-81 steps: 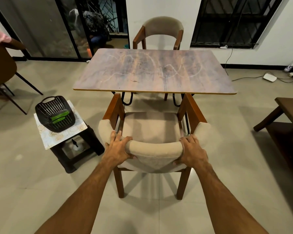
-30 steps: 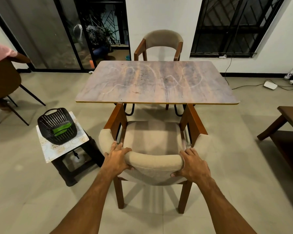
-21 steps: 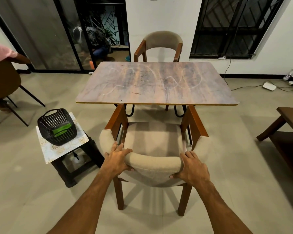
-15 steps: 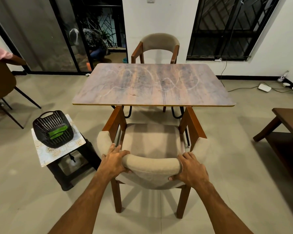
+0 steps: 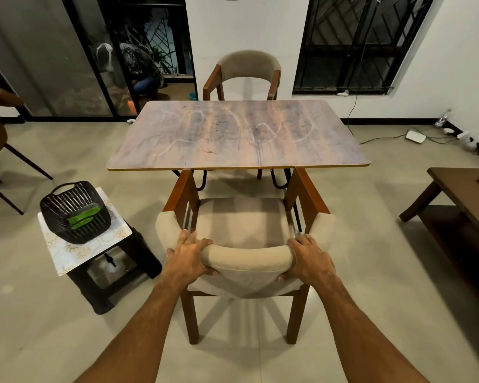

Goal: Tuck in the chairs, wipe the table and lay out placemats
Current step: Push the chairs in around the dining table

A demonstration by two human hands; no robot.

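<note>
Both hands, left hand (image 5: 187, 255) and right hand (image 5: 310, 257), fingers curled over the padded backrest of the near chair (image 5: 241, 225), its armrest tips just under the table (image 5: 238, 134) edge; an uneven shove risks knocking them against it.

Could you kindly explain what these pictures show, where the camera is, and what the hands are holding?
No machine here: a person wears a wide-angle camera on the head, looking forward and down. The left hand and right hand grip the padded backrest of the near chair, whose wooden arms reach the table. Its top shows pale squiggly marks and smudges; no placemats lie on it. A second chair stands at its far side. On the left, a black basket holding something green sits on a stool.
</note>
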